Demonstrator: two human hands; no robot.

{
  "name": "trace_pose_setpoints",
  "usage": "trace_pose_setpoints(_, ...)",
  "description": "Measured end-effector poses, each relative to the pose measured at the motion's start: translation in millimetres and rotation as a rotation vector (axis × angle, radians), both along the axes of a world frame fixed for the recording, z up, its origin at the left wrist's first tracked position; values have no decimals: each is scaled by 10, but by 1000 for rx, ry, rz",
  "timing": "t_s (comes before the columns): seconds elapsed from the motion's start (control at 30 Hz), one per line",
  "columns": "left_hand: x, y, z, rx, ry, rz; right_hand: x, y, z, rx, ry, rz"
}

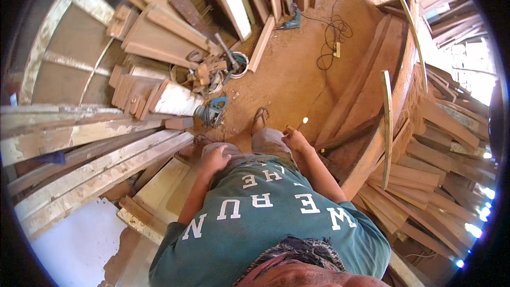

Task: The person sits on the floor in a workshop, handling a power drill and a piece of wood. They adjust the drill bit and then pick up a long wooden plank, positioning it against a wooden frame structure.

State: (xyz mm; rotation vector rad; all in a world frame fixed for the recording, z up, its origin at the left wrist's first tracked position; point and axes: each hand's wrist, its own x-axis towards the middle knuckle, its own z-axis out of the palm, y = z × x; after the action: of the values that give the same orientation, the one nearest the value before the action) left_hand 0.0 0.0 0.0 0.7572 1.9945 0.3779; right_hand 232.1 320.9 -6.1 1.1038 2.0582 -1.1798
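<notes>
My left hand (217,159) hangs beside my left thigh, its fingers loosely apart with nothing visible in them. By my right thigh, my right hand (295,141) has its fingers curled in; a small thin brownish tip shows at them, too small to name. On the ground ahead of my feet to the left lies a blue power tool (214,110). Beyond it a bucket (240,65) stands among wood offcuts (203,74), with a hammer (227,52) resting over them. A blue-green drill (291,20) lies farther off on the floor.
Long boards (101,172) stack up at my left. Upright planks (234,8) stand at the far side. A dark cable (334,29) coils on the brown floor (281,79). To my right runs a large timber beam (369,151), with piled planks (425,191) behind it.
</notes>
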Motion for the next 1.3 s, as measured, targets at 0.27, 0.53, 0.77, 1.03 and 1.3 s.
trace_pose_setpoints(0.27,-109,1532,188,7,-16,271,796,1572,67,183,-122,-173)
trace_pose_setpoints(0.53,-70,2445,-266,56,67,72,410,2441,-455,108,-70,-42)
trace_pose_setpoints(0.77,-5,2985,-552,128,110,221,-143,3481,-609,49,-26,-94)
trace_pose_setpoints(1.03,216,3584,-113,-11,-375,327,-409,4808,-1731,53,124,245)
trace_pose_setpoints(1.3,274,3974,-1935,-152,424,615,-1097,6984,-4618,571,47,968)
